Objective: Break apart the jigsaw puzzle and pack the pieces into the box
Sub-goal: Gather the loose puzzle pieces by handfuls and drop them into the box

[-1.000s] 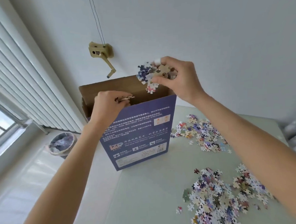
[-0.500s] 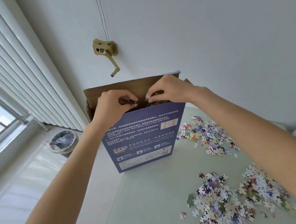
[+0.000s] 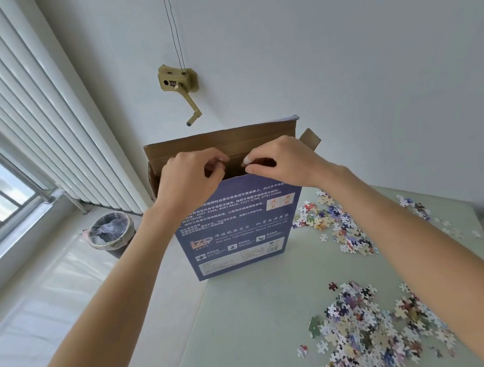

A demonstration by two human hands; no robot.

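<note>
Our left hand (image 3: 188, 176) and right hand (image 3: 282, 163) curl over the box (image 3: 237, 220) mouth, perhaps pinching pieces; we release inside, keeping it upright.

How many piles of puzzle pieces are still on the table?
3 piles on the table: one beside the box at, a small scatter at the far right edge, and the biggest nearest you. The right arm may hide more.
</note>
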